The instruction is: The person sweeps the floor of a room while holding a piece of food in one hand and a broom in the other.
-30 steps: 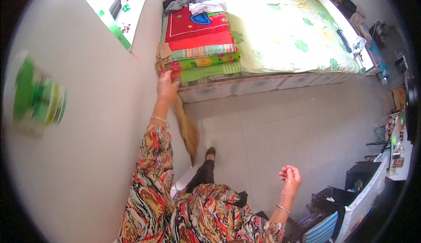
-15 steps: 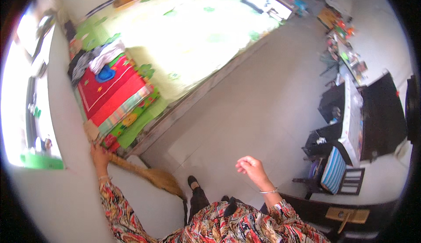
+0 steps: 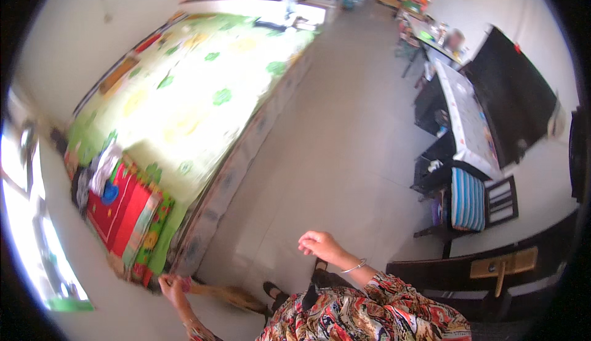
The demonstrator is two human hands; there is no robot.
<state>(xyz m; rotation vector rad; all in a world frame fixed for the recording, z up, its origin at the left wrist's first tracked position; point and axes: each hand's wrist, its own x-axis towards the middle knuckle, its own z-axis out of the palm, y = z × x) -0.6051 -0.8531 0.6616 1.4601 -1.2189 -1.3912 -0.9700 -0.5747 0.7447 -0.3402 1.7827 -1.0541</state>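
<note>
My left hand [image 3: 175,288] is low on the left, by the corner of the bed and the wall. Its fingers are closed around the handle end of a straw broom [image 3: 231,296]. The broom's brown bristles spread to the right, close to my feet. In front of my body, my right hand [image 3: 320,244] hangs in the air with its fingers curled together, and nothing shows in it. A metal bangle circles that wrist. Beyond my left hand, a stack of folded red and green bedding [image 3: 126,208] lies on the bed's near corner.
A large bed [image 3: 215,138] with a light green flowered cover fills the left. At right stand a chair with a blue striped cushion [image 3: 468,199] and a long white-topped table [image 3: 465,113]. A dark door [image 3: 443,273] with a brass handle is at lower right; grey floor runs between.
My view has turned, showing more of the room's far end. The broom and my left hand appear lower and further right in the picture. My right hand has shifted left, its fingers still curled.
</note>
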